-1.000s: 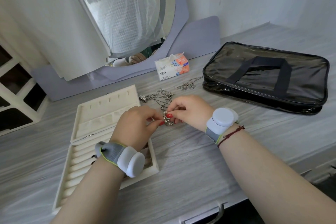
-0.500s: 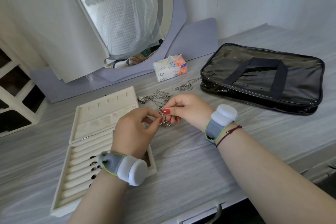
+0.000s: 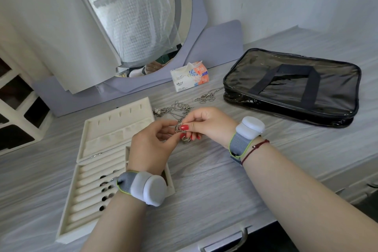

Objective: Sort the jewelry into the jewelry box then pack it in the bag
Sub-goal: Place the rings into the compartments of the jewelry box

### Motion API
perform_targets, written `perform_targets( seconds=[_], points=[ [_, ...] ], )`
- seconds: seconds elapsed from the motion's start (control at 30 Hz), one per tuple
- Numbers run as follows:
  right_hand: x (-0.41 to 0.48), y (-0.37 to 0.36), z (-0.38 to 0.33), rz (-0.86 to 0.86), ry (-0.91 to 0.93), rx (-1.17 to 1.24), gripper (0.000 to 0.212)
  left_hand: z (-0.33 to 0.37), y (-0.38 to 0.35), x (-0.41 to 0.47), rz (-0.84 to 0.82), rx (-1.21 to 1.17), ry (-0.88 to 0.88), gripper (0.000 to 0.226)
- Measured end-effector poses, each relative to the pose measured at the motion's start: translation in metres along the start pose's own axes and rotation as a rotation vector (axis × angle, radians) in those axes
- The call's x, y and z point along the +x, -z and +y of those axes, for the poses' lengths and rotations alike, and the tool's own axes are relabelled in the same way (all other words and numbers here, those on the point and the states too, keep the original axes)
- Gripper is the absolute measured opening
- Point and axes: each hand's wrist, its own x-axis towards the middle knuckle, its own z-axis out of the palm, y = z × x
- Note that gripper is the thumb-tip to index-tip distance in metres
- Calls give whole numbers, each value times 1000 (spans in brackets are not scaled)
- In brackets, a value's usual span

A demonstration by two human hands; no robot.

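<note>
Above woodgrain table point(image 3: 204, 186) | left hand point(image 3: 151, 149), right hand point(image 3: 210, 125) pinch silver rings point(image 3: 180, 128)

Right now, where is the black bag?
In the head view the black bag lies flat on the far right of the table, beyond the right hand, with a loose chain and a tissue pack just left of it.

Grey wood-grain matt desk point(image 3: 204, 190), cream velvety matt cloth-lined jewelry box point(image 3: 114, 129), shiny silver metal chains point(image 3: 176, 109), glossy black see-through plastic bag point(image 3: 292, 86) with matt cloth handle, soft plastic-wrapped tissue pack point(image 3: 189, 75), smooth reflective oval mirror point(image 3: 143, 16)
</note>
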Motion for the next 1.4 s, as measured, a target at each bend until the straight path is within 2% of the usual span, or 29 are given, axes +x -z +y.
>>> perform_targets(
  seconds=[0.2, 0.5, 0.9, 1.03, 1.2, 1.4],
  points=[
    [0, 0, 1, 0, -1, -11, 9, -4, -1, 2, 13, -126, 102, 14],
    [3, 0, 4, 46, 31, -30, 13, -5, -3, -1, 6, -74, 140, 14],
    [0, 1, -1, 65, 31, -77, 6, -4, 9, -1, 5, -36, 166, 13],
    [1, -2, 2, 128, 21, -196, 8, -12, 35, -1, 39, 39, 167, 10],
    [3, -15, 1, 190, 91, -359, 8, -33, 75, -1, 87, 150, 215, 7],
    [8, -49, -23, 61, 215, -558, 4, -53, 88, -2, 18, 294, 195, 11]
  ],
)
